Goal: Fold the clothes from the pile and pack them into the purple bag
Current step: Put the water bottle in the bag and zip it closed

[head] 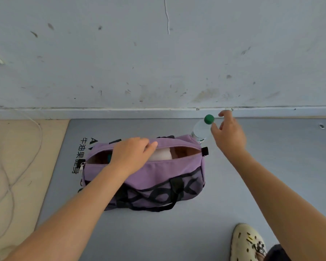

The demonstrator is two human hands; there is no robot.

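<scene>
Matt purple cloth bag (158, 170)

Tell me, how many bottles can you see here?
1. A clear bottle with a green cap stands on the grey mat just behind the purple bag, next to the right hand. Its lower part is hidden by the bag; others inside would be hidden.

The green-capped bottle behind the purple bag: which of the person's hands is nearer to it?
Right. The right hand is open just beside the bottle, fingers near its green cap. The left hand rests on the purple bag at its open zip.
</scene>
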